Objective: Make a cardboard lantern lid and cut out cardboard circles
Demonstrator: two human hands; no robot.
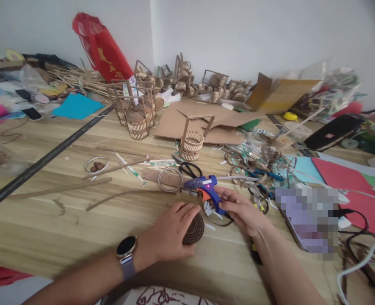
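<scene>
My left hand (176, 231), with a watch on its wrist, is wrapped round a dark brown coiled disc (194, 231) and holds it on edge just above the table. The fingers cover its left side. My right hand (241, 209) has its thumb and fingers at the handle of a blue hot glue gun (208, 185) with an orange trigger and a lit red light. The gun's nozzle points left, towards a metal ring (170, 180). Black-handled scissors (190, 168) lie just behind the gun. Farther back stands a small slatted basket (192, 145) with a tall handle.
Several similar baskets (138, 125) stand at the back left, beside a red bag (103, 48). Flat cardboard (175, 120) lies mid-table. On the right are tangled strips (238, 159), a pixelated phone-like object (304, 220), cables (362, 216) and a black speaker (335, 131).
</scene>
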